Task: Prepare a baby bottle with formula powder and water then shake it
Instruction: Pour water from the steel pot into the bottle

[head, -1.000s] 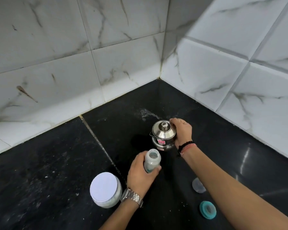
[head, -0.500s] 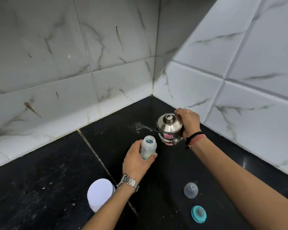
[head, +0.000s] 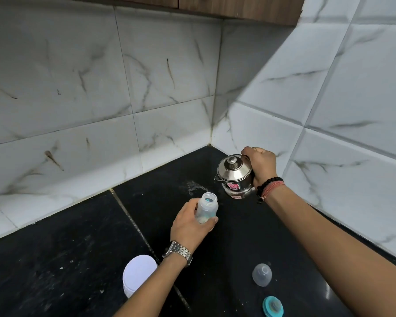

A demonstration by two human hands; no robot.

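Jug [head: 235, 177] is lifting off the counter [head: 55, 259] near its back corner, right hand [head: 261, 165] closed around it. Left hand [head: 188, 227] is wrapped round the open bottle [head: 206, 208]; a small mouth, so a quick tip could be spilling water.

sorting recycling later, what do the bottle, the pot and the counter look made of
Bottle: likely clear plastic, slightly cloudy; powder shows through its wall.
Pot: polished metal, probably steel; mirror-like highlights on its lid.
Counter: glossy black stone, perhaps granite; it reflects light and has slab seams.
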